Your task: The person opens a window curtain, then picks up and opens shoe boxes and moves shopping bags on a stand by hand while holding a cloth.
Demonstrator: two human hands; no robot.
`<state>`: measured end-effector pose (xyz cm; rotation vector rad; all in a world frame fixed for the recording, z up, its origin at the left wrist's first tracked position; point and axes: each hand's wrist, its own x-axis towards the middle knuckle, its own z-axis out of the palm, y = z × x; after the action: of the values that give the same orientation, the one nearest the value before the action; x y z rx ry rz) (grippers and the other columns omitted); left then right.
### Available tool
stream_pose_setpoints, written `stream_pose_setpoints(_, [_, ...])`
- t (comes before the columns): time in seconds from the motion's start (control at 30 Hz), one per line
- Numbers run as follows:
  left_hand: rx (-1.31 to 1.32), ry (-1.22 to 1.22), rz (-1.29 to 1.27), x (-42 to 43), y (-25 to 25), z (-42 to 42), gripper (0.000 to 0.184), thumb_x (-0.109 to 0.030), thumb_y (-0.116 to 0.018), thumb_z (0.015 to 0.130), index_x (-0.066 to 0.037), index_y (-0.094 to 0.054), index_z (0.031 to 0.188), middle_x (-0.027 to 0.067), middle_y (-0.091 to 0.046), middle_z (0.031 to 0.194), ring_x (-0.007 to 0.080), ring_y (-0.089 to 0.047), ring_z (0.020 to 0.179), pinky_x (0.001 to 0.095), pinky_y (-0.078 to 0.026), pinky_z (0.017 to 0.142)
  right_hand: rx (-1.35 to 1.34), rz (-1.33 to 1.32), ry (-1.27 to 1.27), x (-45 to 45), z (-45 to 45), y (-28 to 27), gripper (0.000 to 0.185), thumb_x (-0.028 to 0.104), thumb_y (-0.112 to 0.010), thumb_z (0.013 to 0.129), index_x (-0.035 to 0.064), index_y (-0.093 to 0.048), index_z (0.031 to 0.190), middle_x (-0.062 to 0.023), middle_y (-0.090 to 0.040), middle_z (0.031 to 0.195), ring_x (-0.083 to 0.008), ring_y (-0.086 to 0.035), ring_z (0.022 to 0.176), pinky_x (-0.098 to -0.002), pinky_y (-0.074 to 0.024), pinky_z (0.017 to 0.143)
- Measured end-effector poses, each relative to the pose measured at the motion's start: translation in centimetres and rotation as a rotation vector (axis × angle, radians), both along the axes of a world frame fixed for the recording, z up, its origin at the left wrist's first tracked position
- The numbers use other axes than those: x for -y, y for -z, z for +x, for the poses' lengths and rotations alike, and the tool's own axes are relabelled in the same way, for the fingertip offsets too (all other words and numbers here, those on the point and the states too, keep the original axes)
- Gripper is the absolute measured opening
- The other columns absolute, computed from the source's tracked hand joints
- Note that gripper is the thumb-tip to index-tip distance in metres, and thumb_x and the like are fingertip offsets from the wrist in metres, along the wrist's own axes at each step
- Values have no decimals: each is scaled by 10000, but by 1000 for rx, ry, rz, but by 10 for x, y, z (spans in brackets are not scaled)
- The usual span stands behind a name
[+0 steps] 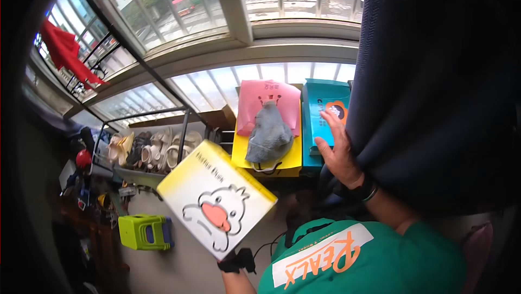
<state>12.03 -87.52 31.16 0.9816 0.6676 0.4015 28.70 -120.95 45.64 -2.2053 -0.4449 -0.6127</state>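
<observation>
A white and yellow box [217, 202] with a cartoon duck on its front is tilted in mid-air at centre left. My left hand holds it from its lower edge; the fingers are hidden behind the box, and a black band [237, 262] shows at the wrist. My right hand [341, 155] is open, fingers apart, over the right side of a teal bag or box [317, 115] with an orange picture. Whether it touches the teal surface I cannot tell. Left of that, a grey cloth item [268, 134] lies on a pink bag [252, 98] and a yellow bag [290, 158] with a cord handle.
Several pairs of shoes [157, 150] fill a black-framed rack [187, 126] under the barred windows. On the floor stands a green stool [142, 232]. A dark curtain [434, 88] hangs at right, and a red cloth [65, 52] hangs at far left.
</observation>
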Motion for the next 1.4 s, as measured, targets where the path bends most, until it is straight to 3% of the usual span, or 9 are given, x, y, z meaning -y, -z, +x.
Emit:
stream_pose_setpoints(0.3, [-606, -316, -15, -73, 159, -157, 466, -143, -535, 940, -24, -407, 1371, 142, -550, 1208, 240, -578, 1035, 359, -496, 877, -171, 10, 240, 69, 2, 46, 592, 38, -612, 841, 3, -399, 1393, -230, -418, 1383, -375, -425, 1291, -404, -328, 1097])
stream_pose_setpoints(0.57, [-1145, -429, 170, -96, 212, -232, 436, -163, -520, 951, -33, -430, 1357, 143, -577, 1149, 238, -601, 964, 344, -519, 816, -389, 90, 331, 96, -3, 52, 612, 138, -603, 845, -14, -384, 1396, -249, -440, 1368, -376, -422, 1292, -414, -338, 1087])
stream_pose_setpoints(0.67, [-838, -288, 273, -89, 201, -188, 425, -171, -514, 955, -37, -438, 1351, 143, -587, 1128, 237, -610, 938, 339, -527, 793, -422, 130, 356, 99, 0, 66, 621, 156, -617, 821, -38, -404, 1371, -267, -475, 1330, -390, -451, 1253, -420, -351, 1072])
stream_pose_setpoints(0.7, [-661, -103, 244, -45, 140, -126, 437, -151, -522, 943, -49, -444, 1361, 148, -601, 1119, 232, -619, 909, 334, -530, 787, -431, 124, 368, 98, 1, 70, 620, 158, -618, 819, -40, -407, 1368, -269, -478, 1327, -392, -454, 1250, -420, -352, 1071])
stream_pose_setpoints(0.83, [-115, 620, 175, 74, 17, 56, 382, -131, -524, 984, 20, -475, 1331, 131, -640, 1092, 192, -656, 942, 271, -542, 797, -458, 107, 401, 96, 9, 83, 612, 183, -633, 806, -47, -442, 1340, -283, -501, 1301, -407, -461, 1245, -432, -356, 1069])
stream_pose_setpoints(0.97, [157, 899, 477, 168, -29, 164, 485, -175, -582, 946, 40, -456, 1362, 159, -598, 1192, 229, -611, 1061, 304, -500, 877, -485, 40, 423, 94, 13, 93, 614, 215, -643, 805, -33, -458, 1336, -287, -497, 1303, -409, -467, 1238, -437, -368, 1059])
stream_pose_setpoints(1.03, [134, 787, 801, 195, 6, 209, 575, -260, -616, 918, 34, -441, 1380, 140, -595, 1169, 218, -592, 1069, 307, -477, 899, -497, 14, 424, 94, 13, 92, 620, 225, -635, 816, -9, -442, 1357, -273, -481, 1314, -410, -467, 1226, -433, -382, 1043])
stream_pose_setpoints(1.17, [-145, 856, 383, 218, -3, 245, 593, -289, -630, 899, 59, -458, 1347, 82, -599, 1035, 155, -590, 866, 283, -494, 708, -427, 8, 398, 99, 16, 98, 630, 234, -646, 812, 6, -442, 1363, -260, -494, 1270, -408, -484, 1181, -447, -402, 1000])
stream_pose_setpoints(1.4, [-175, 883, 40, 208, -15, 251, 427, -285, -593, 929, -26, -549, 1265, 8, -605, 939, 107, -556, 772, 248, -458, 639, -412, -314, 247, 85, -3, 89, 830, 415, -743, 787, 44, -370, 1428, -310, -391, 1372, -485, -334, 1304, -524, -310, 1079])
